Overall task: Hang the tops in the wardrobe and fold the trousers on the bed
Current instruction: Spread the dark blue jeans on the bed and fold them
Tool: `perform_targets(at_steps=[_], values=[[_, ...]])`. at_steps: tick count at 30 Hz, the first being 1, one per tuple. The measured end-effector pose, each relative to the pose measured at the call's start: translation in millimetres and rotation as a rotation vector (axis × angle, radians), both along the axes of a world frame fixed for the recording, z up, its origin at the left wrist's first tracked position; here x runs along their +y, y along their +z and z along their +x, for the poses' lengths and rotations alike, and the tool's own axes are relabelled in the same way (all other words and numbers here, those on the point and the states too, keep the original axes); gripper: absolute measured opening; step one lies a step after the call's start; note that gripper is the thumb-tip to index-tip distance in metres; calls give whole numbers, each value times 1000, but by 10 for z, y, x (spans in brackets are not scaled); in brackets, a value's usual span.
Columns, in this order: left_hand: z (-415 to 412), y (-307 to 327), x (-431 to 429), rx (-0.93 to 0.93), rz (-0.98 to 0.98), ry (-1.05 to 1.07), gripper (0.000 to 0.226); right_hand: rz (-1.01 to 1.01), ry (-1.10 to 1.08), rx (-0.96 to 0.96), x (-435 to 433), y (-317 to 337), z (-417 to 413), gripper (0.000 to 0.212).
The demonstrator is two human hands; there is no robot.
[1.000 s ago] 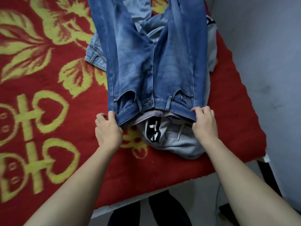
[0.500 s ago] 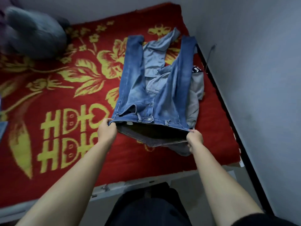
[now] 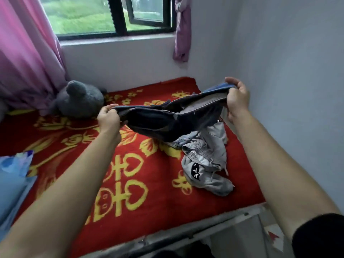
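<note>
We are looking across the bed, its red blanket with yellow flowers filling the lower half of the view. At ten o'clock a pink curtain is hanging down to the blanket, and the window is showing at twelve, one pane standing ajar. We are holding the dark blue jeans in the air over the middle of the bed. Their waistband is stretching between both hands with its opening facing us, and the cloth is sagging towards the pile at five o'clock. There the grey trousers are lying crumpled on the blanket, a paler denim piece peeking out just above them. A grey plush toy is resting at ten o'clock against the curtain, and a blue pillow is showing at eight. Our left hand is gripping the waistband's nine o'clock end, fingers curled round it. Our right hand is pinching the three o'clock end, raised higher, near the wall.
</note>
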State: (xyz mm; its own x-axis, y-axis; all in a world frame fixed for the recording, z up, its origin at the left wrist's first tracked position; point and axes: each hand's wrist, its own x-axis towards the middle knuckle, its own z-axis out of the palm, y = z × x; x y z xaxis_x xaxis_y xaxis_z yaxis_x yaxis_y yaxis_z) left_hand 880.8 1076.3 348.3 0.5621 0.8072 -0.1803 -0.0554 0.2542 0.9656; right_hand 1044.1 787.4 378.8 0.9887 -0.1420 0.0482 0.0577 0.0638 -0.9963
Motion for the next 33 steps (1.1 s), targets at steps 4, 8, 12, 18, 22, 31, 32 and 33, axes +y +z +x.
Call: perform_targets(at_steps=[4, 8, 12, 18, 22, 31, 32, 33], values=[[-579, 720, 408, -232, 61, -67, 34, 41, 56, -154, 343, 682, -547, 55], [-1075, 1292, 792, -431, 74, -85, 22, 75, 109, -241, 695, 1142, -973, 49], [-1483, 1433, 1180, -199, 510, -106, 44, -99, 204, -325, 947, 1275, -1288, 24], [-1894, 1160, 1406, 265, 1049, 83, 51, -676, 353, -503, 1119, 817, -1554, 80], [-2066, 1014, 1398, 443, 1109, 126, 39, -925, 318, -562, 1161, 550, -1736, 103], [-2232, 964, 1443, 765, 1507, 35, 26, -1378, 348, -609, 1047, 506, -1848, 43], [-2234, 964, 1430, 762, 1487, -70, 32, -1439, 348, -619, 1036, 520, -1851, 45], [-2233, 957, 1414, 750, 1421, -178, 37, -1484, 350, -641, 1031, 545, -1851, 46]])
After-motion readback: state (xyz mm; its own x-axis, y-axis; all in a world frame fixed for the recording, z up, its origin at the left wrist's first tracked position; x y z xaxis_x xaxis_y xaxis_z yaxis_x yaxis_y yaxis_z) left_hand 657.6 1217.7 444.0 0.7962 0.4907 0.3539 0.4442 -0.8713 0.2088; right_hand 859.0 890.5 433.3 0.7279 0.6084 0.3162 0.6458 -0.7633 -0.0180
